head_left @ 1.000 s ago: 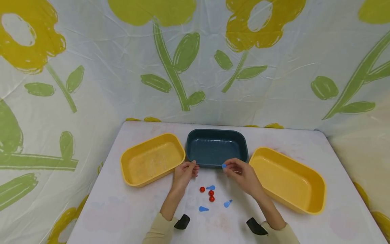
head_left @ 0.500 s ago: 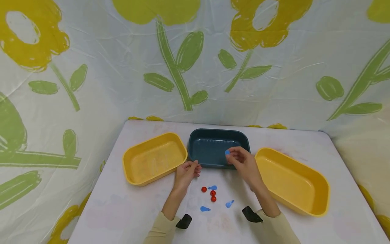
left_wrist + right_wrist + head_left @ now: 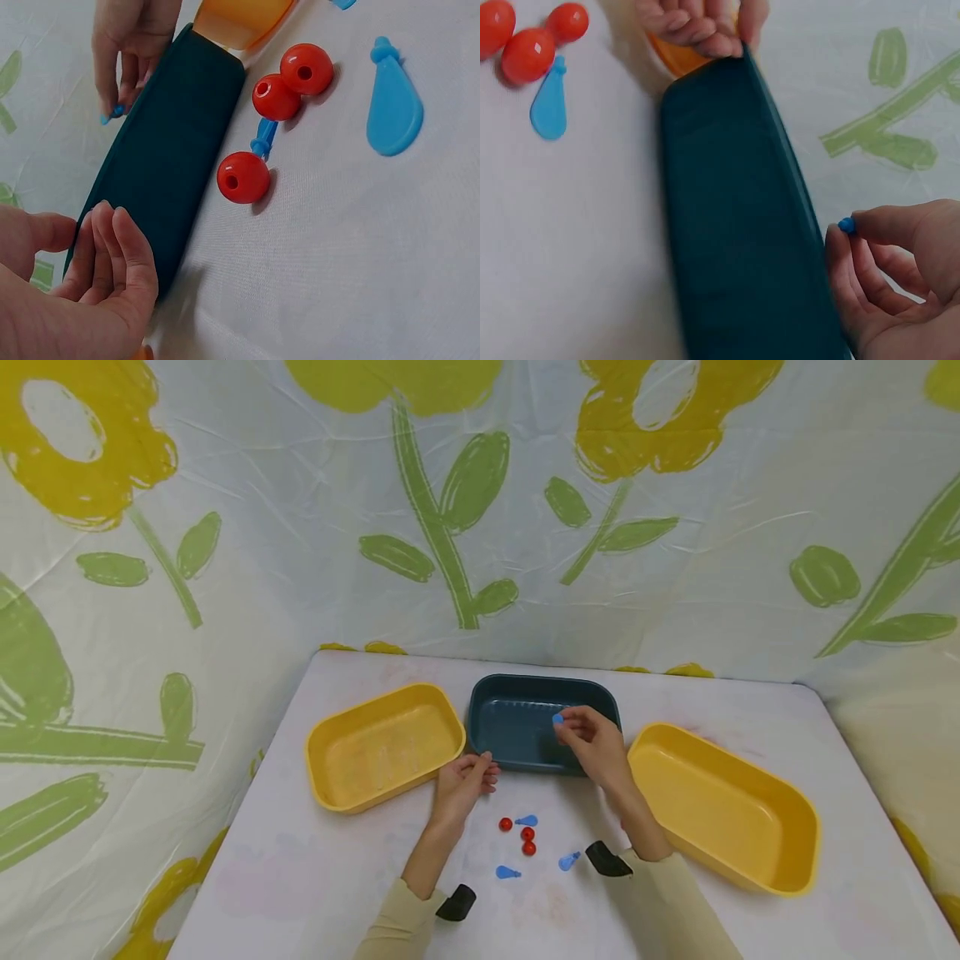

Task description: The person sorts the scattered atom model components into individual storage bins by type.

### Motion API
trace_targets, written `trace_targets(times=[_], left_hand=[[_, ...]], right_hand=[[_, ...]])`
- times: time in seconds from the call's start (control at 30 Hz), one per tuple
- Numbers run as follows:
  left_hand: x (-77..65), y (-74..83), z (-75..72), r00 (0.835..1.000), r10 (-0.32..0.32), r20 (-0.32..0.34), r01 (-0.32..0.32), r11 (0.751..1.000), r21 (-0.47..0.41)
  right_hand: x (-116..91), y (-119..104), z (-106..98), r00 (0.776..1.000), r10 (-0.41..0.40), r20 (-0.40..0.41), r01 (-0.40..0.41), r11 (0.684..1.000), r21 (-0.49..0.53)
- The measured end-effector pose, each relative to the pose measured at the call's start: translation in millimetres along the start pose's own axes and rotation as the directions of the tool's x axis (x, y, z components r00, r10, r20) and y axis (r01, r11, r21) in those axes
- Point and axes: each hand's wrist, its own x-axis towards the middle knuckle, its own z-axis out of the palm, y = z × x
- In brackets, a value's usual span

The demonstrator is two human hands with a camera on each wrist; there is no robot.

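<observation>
My right hand [image 3: 597,746] pinches a small blue piece [image 3: 558,718] between thumb and fingertips, above the dark teal bin [image 3: 517,760]. In the right wrist view only a knobbed end of that blue piece [image 3: 847,224] shows; the fingers hide the rest. At the bin's near left corner, my left hand [image 3: 459,789] holds the rim, thumb over the edge and fingers against the outer wall, as the left wrist view shows. On the table in front lie three red beads [image 3: 307,69] with holes and several flat blue teardrop-shaped pieces [image 3: 395,105] with knobbed ends.
A yellow bin [image 3: 337,802] stands left of the teal one, with faint clear strips inside. Another yellow bin [image 3: 806,827] stands to the right, near my right forearm. Behind the white table [image 3: 300,877] hangs a flower-patterned cloth [image 3: 315,543].
My right hand has moved from the teal bin's near rim forward over its inside, carrying the blue piece. The left hand has stayed at the rim. The view has shifted slightly.
</observation>
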Motion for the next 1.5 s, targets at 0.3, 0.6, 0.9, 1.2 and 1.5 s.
trace_targets(times=[0.3,0.6,0.9,1.2,1.5], left_hand=[[-1.2,0.8,0.8,1.0,0.017,-0.011,-0.017,1.0,0.005],[-1.5,1.6,2.7,1.0,0.01,-0.021,-0.01,1.0,0.006],[0.5,0.2,1.9,1.0,0.02,-0.004,-0.02,1.0,0.01],[3.4,-2.2,-0.4,1.0,0.025,-0.008,-0.024,1.0,0.009],[4.3,-2.8,-1.9,1.0,0.013,-0.008,-0.013,1.0,0.009]], right_hand=[[16,8,10,1.0,0.002,0.025,0.0,0.997,-0.075],[28,13,14,0.995,0.04,0.091,-0.024,0.986,-0.168],[37,16,13,0.965,0.159,0.209,-0.101,0.96,-0.261],[43,13,14,0.942,0.185,0.279,-0.094,0.946,-0.309],[40,11,8,0.938,0.199,0.286,-0.095,0.936,-0.339]])
